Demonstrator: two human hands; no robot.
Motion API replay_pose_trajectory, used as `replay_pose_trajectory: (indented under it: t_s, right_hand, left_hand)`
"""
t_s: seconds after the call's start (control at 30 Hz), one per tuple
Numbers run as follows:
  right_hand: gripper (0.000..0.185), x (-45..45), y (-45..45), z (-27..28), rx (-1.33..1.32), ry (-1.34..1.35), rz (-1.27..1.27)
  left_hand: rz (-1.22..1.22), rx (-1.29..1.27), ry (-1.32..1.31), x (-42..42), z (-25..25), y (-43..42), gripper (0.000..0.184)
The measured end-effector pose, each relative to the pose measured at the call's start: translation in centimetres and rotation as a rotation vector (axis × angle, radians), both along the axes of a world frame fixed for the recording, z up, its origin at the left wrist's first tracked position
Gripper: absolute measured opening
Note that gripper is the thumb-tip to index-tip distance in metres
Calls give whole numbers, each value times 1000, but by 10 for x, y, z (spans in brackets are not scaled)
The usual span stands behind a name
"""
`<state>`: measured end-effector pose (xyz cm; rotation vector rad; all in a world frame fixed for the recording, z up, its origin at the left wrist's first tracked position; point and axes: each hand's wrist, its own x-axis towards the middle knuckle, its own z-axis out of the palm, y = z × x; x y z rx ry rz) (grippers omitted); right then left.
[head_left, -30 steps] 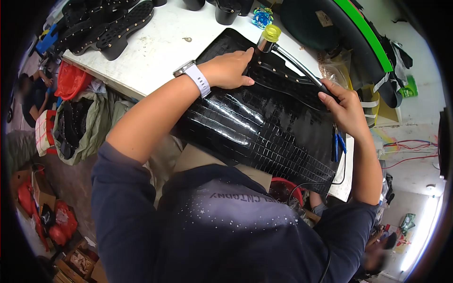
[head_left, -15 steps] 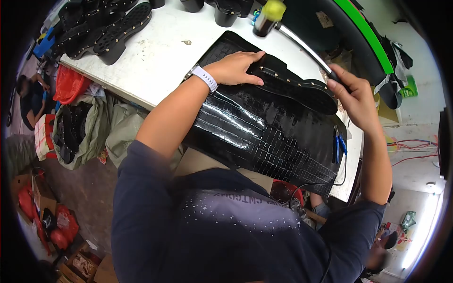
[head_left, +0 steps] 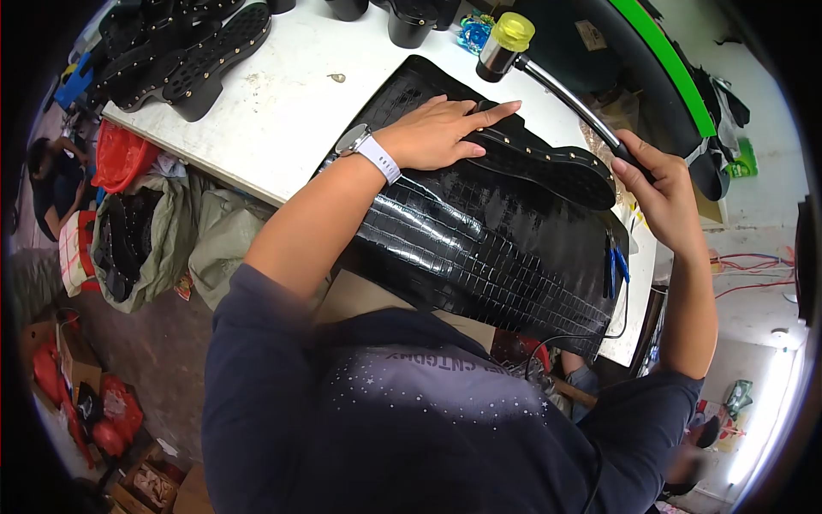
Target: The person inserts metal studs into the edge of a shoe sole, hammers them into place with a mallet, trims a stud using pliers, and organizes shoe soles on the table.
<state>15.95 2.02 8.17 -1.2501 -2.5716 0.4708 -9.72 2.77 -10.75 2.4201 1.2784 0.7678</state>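
Just changed: lifted hammer (head_left: pixel 556 88) off black sole (head_left: pixel 548 169), from head at heel end a second ago to raised beyond heel, apart from sole in this view, with yellow face (head_left: pixel 514 32) toward top of frame. Can't tell height above surface (head_left: pixel 291 86). Gripping hammer in right hand (head_left: pixel 658 190), closed round dark end of handle and shifted outward with the lift. Also moved left hand (head_left: pixel 432 137) further over sole's heel end: now stretching index finger across heel, with thumb near closer edge. Can't tell left grip as closed on heel or only resting there. Reads as a gap between blows, probably with sole steadied by left hand; for the work, means heel end free of hammer but partly under fingers. Found sole lying on black crocodile-pattern mat (head_left: pixel 479 248), across far half, in much the same spot as half a second ago, with gold studs along far edge. Nearby: blue-handled tool (head_left: pixel 622 264) on mat's right side, more studded soles (head_left: pixel 210 73) piled at far left of surface.
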Motion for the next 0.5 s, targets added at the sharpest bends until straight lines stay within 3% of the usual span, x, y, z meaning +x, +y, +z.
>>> replay_pose_trajectory:
  t_s: [0.1,0.2,0.43,0.5]
  right_hand:
    - [36,-2,-1,-2,-2,13,3]
    - [35,-1,1,-5,-10,-55,80]
    - [33,-7,0,-11,-68,111,-38]
    - [33,1,3,-10,-25,30,21]
  left_hand:
    - [46,66,26,2,-1,-2,73]
    - [55,-201,22,-7,13,0,81]
    - [35,-35,-76,-6,-14,8,84]
    - [39,-2,-81,-6,-15,8,84]
